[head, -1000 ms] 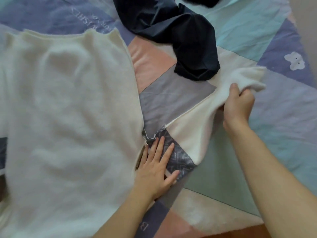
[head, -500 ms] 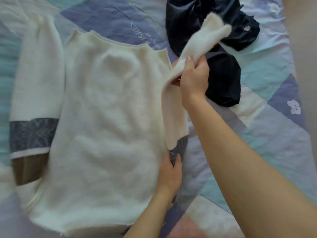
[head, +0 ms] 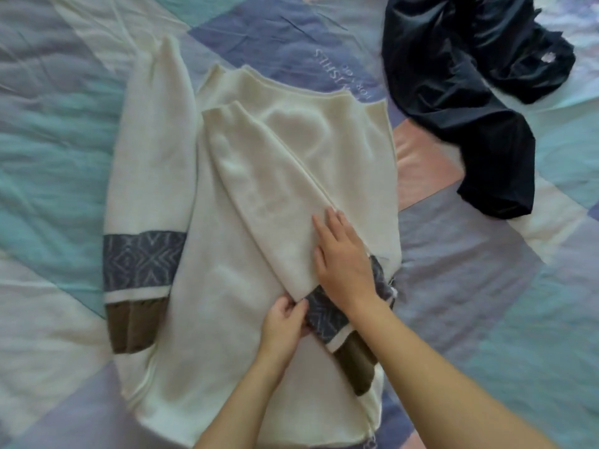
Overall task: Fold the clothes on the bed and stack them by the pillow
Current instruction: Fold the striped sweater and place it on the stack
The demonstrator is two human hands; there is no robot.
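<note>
The right hand [head: 343, 254] presses flat on the sleeve [head: 275, 202] folded across the cream sweater [head: 227, 303]; the left hand [head: 283, 322] pinches the sleeve's patterned band.

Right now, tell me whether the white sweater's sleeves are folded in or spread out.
One of each. One sleeve lies folded diagonally across the white sweater, under the right hand; the other sleeve lies alongside, not folded in.

I see pale lettering printed on a blue patch of the quilt [head: 291, 43], upside down from my view. It seems to read "WISHES" with a smaller line beside it, perhaps "FOR YOU"; too blurred to confirm.
</note>
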